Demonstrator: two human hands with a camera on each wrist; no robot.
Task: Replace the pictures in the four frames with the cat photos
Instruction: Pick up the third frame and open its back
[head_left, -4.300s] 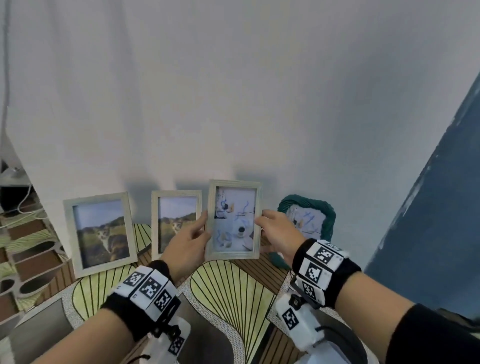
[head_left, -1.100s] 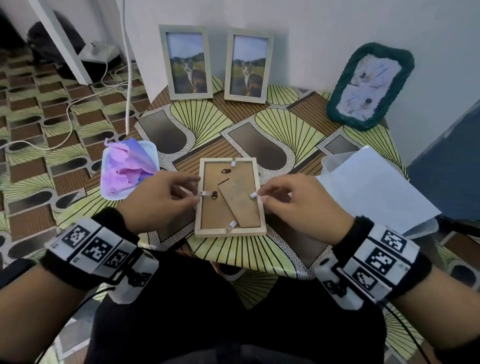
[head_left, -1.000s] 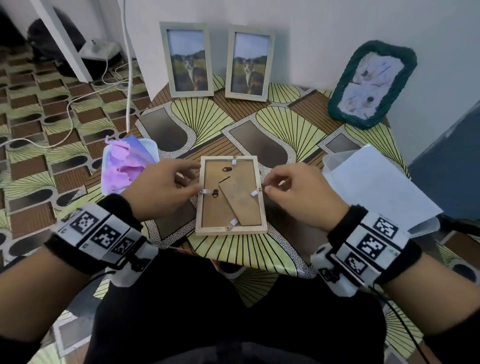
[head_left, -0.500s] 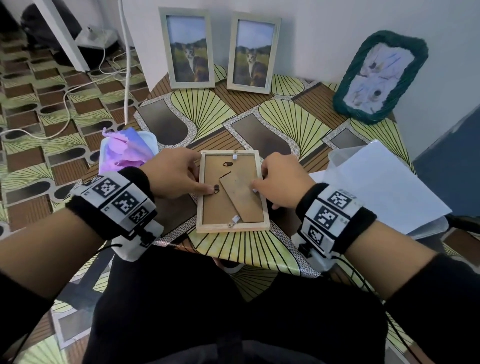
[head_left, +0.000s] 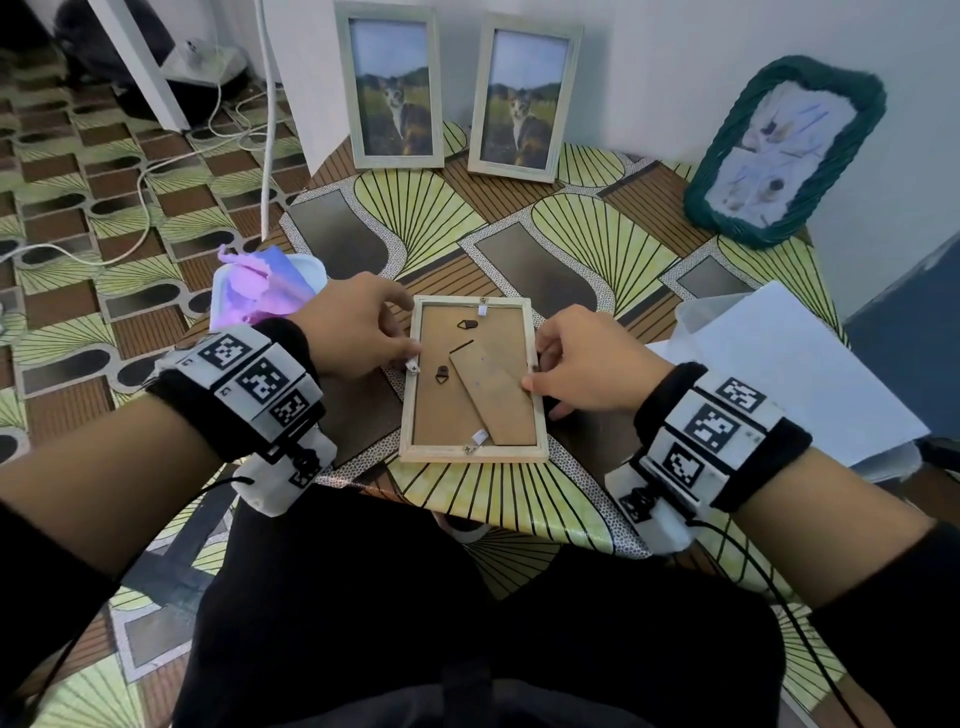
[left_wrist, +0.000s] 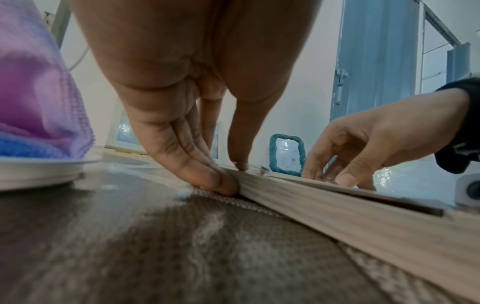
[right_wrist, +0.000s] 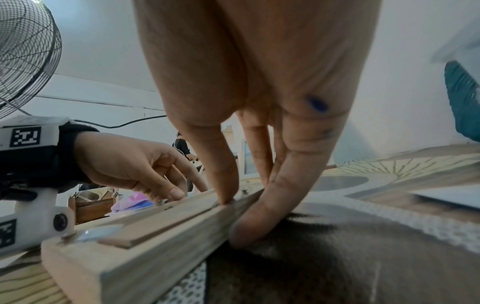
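A light wooden frame (head_left: 408, 410) lies face down near the table's front edge. Its brown backing board (head_left: 457, 410) and folded stand (head_left: 493, 395) face up. My left hand (head_left: 410, 358) is at the left rail, thumb tip on top by a small metal tab (head_left: 413, 366), straight fingers (left_wrist: 207, 174) against the rail's outer side. My right hand (head_left: 535, 374) pinches the right rail (right_wrist: 155, 253), thumb on top and fingers (right_wrist: 259, 216) down its side. Two frames with cat photos (head_left: 393, 88) (head_left: 524, 101) stand at the wall. A green woven frame (head_left: 784, 150) holds a pale picture.
A white dish with a purple cloth (head_left: 265, 288) sits just left of my left hand. A white sheet over a clear plastic container (head_left: 789, 374) lies at the right. Cables run across the floor (head_left: 156, 171) on the left. A fan (right_wrist: 23, 51) stands behind.
The frame held upright at the wall now lies face down on the table. Over the last second both hands closed in onto its side rails.
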